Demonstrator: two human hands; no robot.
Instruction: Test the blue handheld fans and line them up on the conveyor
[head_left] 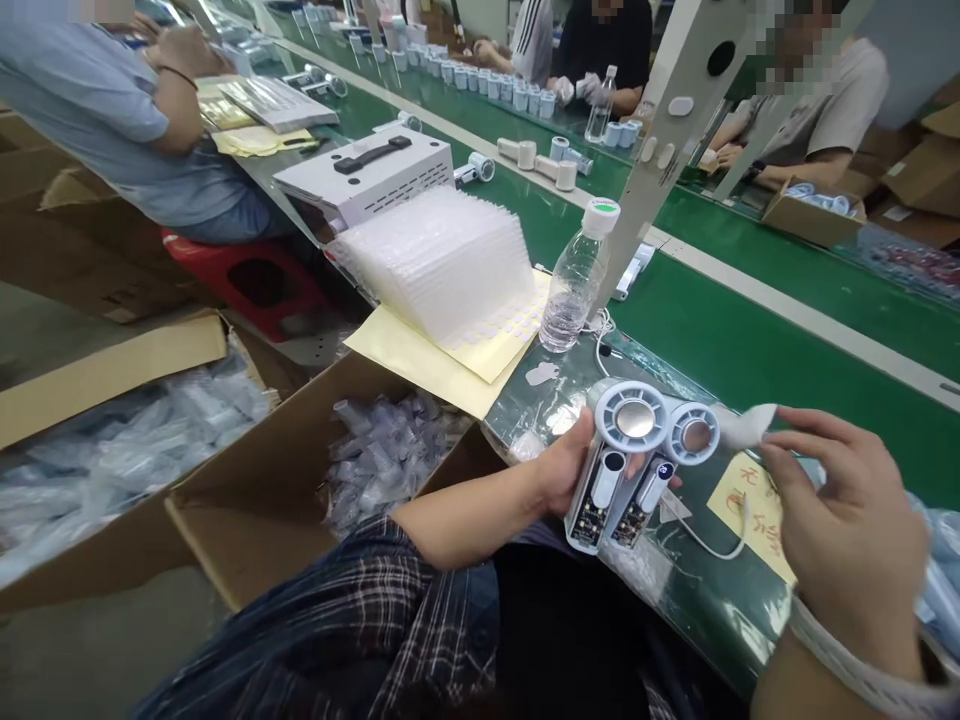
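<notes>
Two light-blue handheld fans stand side by side in my left hand (564,465), whose fingers wrap behind them. The nearer fan (630,418) has a round ringed head and an open handle with a circuit board showing. Beside it the second fan (691,434) shows a small lit display on its handle. To their right my right hand (844,510) pinches a whitish, thin piece (750,426) between thumb and fingers. That piece reaches toward the second fan's head; whether it touches is unclear.
A water bottle (574,285) stands beyond the fans, next to a stack of clear bubble sheets (442,260) on yellow paper. A metal post (660,140) rises behind. Cardboard boxes (247,520) of plastic-wrapped parts sit at left. A white cable (720,552) and yellow note (750,505) lie at right.
</notes>
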